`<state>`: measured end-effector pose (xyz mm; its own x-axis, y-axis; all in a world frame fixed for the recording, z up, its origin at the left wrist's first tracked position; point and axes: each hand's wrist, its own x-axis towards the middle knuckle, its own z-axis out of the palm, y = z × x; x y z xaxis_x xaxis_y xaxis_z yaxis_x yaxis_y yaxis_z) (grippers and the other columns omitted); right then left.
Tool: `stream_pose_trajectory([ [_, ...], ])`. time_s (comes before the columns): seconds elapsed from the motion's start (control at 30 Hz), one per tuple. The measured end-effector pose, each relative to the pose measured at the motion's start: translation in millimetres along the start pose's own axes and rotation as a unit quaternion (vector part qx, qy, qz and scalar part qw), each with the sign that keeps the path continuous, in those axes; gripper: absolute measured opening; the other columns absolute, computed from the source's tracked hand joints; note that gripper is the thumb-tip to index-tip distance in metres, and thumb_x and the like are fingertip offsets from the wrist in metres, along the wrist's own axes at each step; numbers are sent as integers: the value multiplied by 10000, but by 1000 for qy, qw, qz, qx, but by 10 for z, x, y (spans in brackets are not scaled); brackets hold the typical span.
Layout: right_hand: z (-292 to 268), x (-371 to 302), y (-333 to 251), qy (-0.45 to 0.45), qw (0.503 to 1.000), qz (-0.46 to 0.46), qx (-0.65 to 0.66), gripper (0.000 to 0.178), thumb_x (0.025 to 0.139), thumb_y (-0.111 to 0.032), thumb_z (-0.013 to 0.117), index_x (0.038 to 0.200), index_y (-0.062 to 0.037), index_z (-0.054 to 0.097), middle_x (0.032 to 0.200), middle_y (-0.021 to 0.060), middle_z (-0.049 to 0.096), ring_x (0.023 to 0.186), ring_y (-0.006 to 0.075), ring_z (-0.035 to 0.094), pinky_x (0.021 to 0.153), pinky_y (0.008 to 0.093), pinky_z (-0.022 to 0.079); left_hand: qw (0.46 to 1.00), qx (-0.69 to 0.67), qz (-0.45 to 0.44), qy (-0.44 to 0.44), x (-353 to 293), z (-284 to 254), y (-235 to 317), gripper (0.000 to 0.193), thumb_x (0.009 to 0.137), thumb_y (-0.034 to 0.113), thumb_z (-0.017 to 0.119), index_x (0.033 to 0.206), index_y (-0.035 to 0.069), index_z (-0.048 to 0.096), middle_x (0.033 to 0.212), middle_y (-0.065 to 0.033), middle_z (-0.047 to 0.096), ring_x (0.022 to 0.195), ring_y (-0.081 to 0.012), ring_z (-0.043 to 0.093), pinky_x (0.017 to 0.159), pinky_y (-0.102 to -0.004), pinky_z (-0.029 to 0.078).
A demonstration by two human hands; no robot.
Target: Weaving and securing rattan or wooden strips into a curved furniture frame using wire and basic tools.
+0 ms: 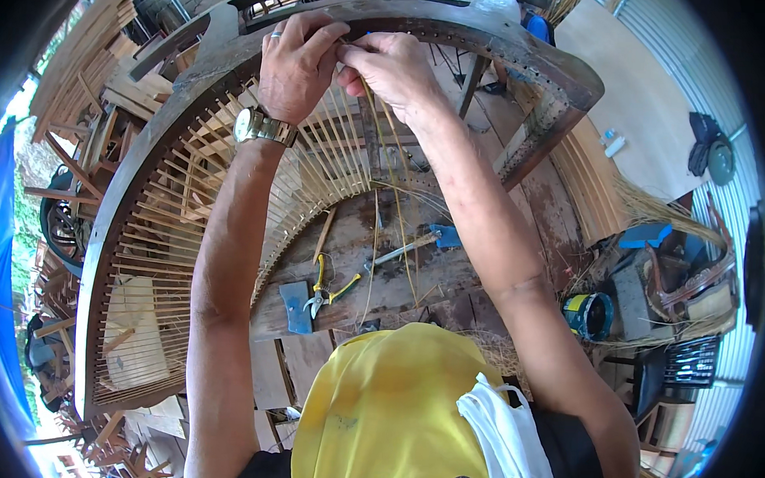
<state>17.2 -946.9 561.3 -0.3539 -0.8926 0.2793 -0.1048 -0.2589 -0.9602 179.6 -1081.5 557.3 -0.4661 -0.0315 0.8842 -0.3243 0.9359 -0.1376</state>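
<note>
A dark curved wooden frame (141, 167) arches across the far side and down the left. Rows of pale cane strands (318, 144) are strung between its holed edge and an inner curve. At the far rail my left hand (297, 66) is closed, its fingertips pressed together beside the holes; what they pinch is hidden. My right hand (395, 75) meets it there, thumb and fingers closed on a loose cane strand (373, 112) that trails down toward me. Right of the hands, the frame's holes (490, 53) carry no strands.
Yellow-handled pruning shears (320, 297) and a blue-grey flat piece (296, 307) lie on the wooden boards below. A rod-like tool (403, 250) rests near the middle. At right stand a dark tin (588, 315) and bundles of loose cane (678, 216). Wooden furniture parts (86, 174) crowd the left.
</note>
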Motion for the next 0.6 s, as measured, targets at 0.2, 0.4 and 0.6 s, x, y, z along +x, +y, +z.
stream_pose_trajectory([
  [0.2,-96,-97,296,63,992,22,103,534,1309,-466,720,1219,44,853,1036,125,922,899,176,873,796,356,683,995,-55,-81,32,157,-14,85,95,1088,223,939,1176,196,964,1323,28,885,1155,-284,844,1010,-461,606],
  [0.4,-323,323,1086,7,999,36,10,393,1300,-297,679,1525,-29,859,960,89,906,847,124,860,791,363,655,994,-58,-89,10,323,258,168,97,1077,218,947,1172,222,966,1308,50,894,1163,-264,850,975,-456,603],
  [0.6,-176,491,1131,24,974,47,222,244,1257,-230,735,1307,-12,834,777,52,746,623,159,694,609,370,511,993,-54,-106,3,359,462,173,86,1078,209,957,1160,233,958,1269,56,894,1156,-257,851,977,-452,610],
])
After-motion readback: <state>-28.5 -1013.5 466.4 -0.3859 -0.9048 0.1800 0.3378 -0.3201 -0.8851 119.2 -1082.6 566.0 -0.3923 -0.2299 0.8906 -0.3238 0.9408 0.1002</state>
